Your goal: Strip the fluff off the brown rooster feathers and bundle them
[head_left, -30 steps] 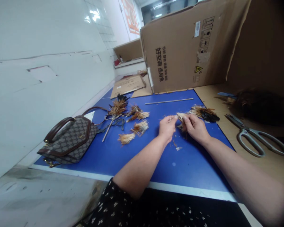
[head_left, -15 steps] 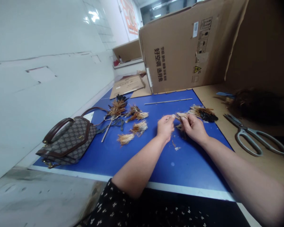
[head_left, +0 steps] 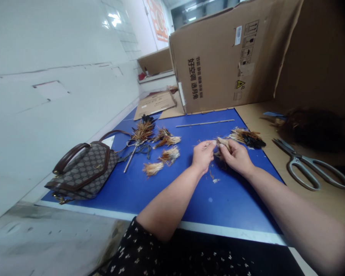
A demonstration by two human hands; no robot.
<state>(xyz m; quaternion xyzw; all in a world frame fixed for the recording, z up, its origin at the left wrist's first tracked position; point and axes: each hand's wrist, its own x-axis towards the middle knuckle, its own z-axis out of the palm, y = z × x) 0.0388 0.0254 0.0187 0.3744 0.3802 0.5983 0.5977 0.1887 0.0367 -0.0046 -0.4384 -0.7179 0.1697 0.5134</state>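
A small tuft of pale tan feathers is gripped between the thumb and fingers of my right hand. My left hand pinches at the left end of that tuft; what lies between its fingertips is too small to make out. Just behind my right hand lies a bundle of tan and black feathers. Left of my hands, a pale bunch, a tan-grey bunch and a brown bunch rest on the blue table surface. Bits of feather lie below my hands.
A feather duster on a stick lies by a patterned handbag at left. Behind is a thin rod, then a large cardboard box. Large scissors and a dark feather heap are at right.
My fingertips have shifted slightly at the tuft, and more of its pale feathers shows above my right thumb. The things on the table stay put.
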